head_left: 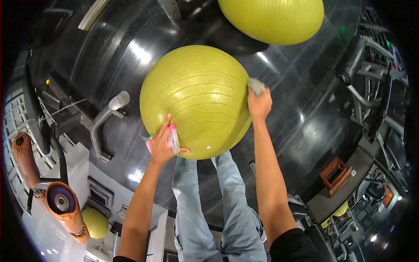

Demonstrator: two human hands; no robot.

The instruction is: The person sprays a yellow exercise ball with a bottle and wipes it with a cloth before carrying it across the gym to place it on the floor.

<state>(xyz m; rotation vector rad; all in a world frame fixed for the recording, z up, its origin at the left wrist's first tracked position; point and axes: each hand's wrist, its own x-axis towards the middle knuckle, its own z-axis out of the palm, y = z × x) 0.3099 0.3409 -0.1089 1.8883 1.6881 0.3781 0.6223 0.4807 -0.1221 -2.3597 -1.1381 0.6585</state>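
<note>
A large yellow-green exercise ball [196, 91] with ridged rings sits in front of my legs, its small white plug facing me. My left hand [161, 146] rests against the ball's lower left side. Between its thumb and fingers is a small clear bottle [173, 139] with pink parts; I cannot make out its whole shape. At the ball's right edge, my right hand [260, 105] is closed around a grey cloth [255, 86] and holds it at the ball's surface.
A second yellow-green ball [275, 19] lies on the shiny black floor [301, 87] beyond. Gym machines [366, 74] stand on the right. To the left are a metal frame [100, 122] and a padded brown roller [63, 201]. A wooden frame [335, 174] is at the lower right.
</note>
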